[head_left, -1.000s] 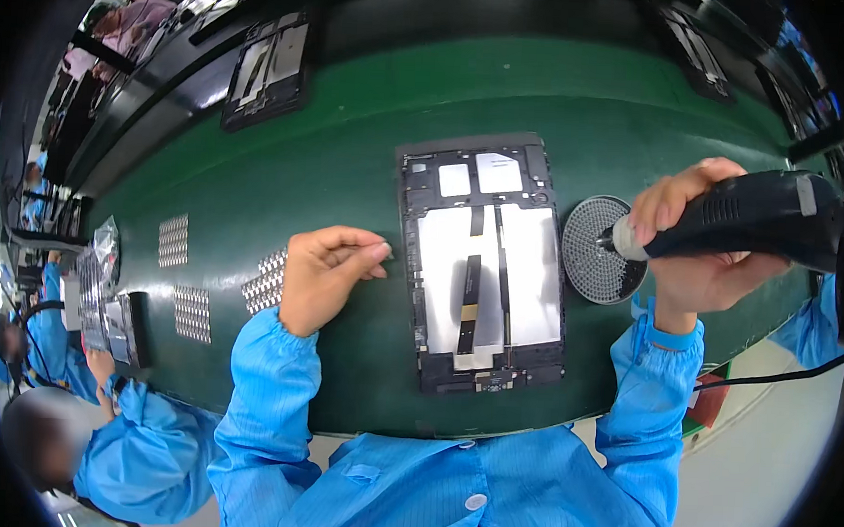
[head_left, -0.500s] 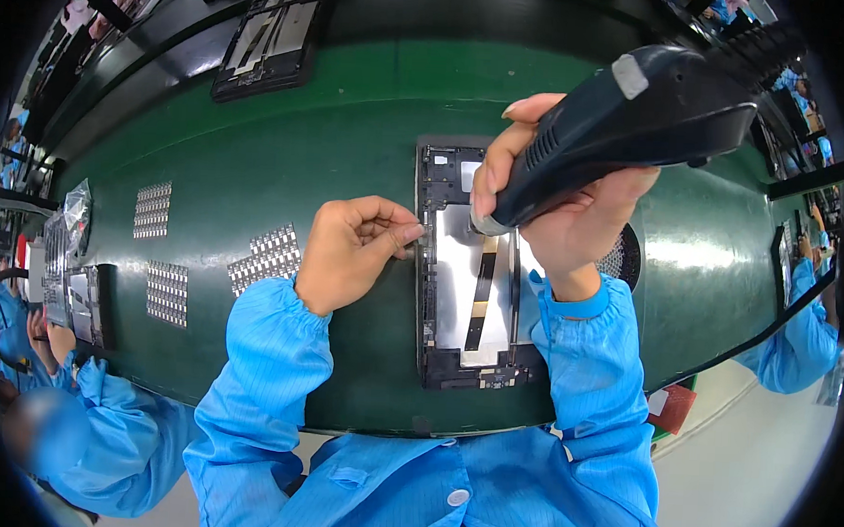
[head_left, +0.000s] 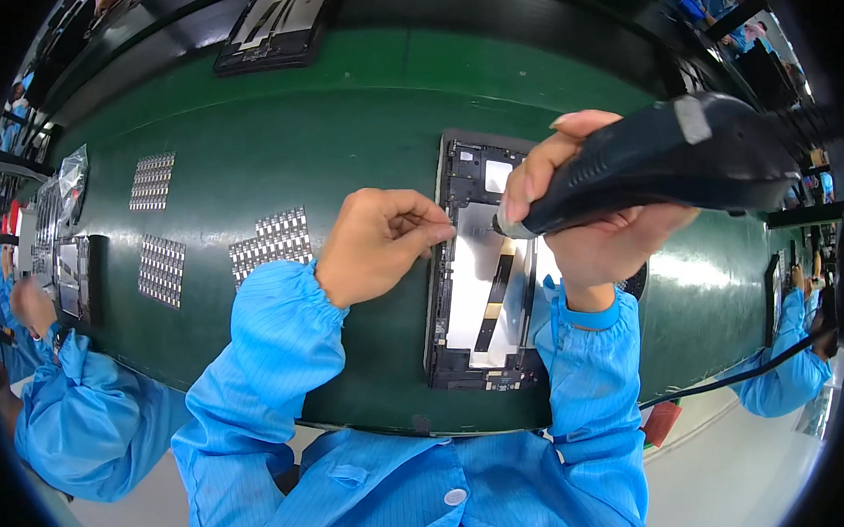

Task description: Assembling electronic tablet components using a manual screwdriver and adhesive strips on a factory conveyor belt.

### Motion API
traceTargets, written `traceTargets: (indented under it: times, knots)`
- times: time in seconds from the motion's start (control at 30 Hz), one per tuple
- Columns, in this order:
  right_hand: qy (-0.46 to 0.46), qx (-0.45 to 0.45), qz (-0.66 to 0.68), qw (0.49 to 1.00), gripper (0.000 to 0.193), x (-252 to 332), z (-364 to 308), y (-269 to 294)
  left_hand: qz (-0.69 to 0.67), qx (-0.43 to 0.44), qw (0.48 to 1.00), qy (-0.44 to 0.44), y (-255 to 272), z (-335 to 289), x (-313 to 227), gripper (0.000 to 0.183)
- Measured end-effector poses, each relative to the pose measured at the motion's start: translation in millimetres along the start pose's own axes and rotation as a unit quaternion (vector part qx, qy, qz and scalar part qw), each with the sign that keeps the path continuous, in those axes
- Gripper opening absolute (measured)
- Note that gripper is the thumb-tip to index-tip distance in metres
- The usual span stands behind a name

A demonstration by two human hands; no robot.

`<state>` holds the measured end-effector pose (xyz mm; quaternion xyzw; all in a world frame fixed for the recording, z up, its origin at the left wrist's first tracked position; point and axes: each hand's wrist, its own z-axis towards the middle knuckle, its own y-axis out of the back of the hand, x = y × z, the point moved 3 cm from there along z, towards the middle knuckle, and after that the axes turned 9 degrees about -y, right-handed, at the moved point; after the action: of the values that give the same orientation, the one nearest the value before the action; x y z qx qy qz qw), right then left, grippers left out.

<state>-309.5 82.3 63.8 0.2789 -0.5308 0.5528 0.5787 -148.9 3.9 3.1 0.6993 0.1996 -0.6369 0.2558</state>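
An opened tablet with a black frame, a silver inner plate and a dark ribbon strip lies on the green bench before me. My right hand is wrapped round a dark hot-air gun, whose short metal nozzle points down close over the plate. At the tablet's upper left edge, my left hand has thumb and forefinger pinched together. Whatever may be between those fingertips is too small to name. The gun and my right hand hide part of the tablet's upper right.
Sheets of small metallic parts lie left of my left hand, with two more sheets farther left. Another opened tablet rests at the far edge. A co-worker's blue sleeve is at left, another person at right. A black cable crosses the right side.
The tablet, both hands and the gun sit farther right in the picture, and the gun's body is slightly lower. The left pinch stays at the tablet's edge. The co-worker's hand at left has moved.
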Motion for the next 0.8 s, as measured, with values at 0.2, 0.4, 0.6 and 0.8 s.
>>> traceTargets:
  times: [0.2,0.4,0.6,0.8]
  knots:
    - [0.012,0.039,0.036,0.999,0.102,12,-5,-11,0.089,-0.026,0.991,-0.097,-2,7,2,0.005]
    - [-0.016,0.066,0.024,0.997,0.103,5,0,-27,0.068,0.002,0.993,-0.095,1,13,4,0.011]
    - [-0.097,0.004,0.013,0.995,0.110,-2,3,-42,0.071,0.014,0.997,0.029,11,23,5,0.023]
    - [-0.077,0.006,0.025,0.997,0.108,-10,6,-44,0.040,0.018,0.998,0.039,13,24,8,0.022]
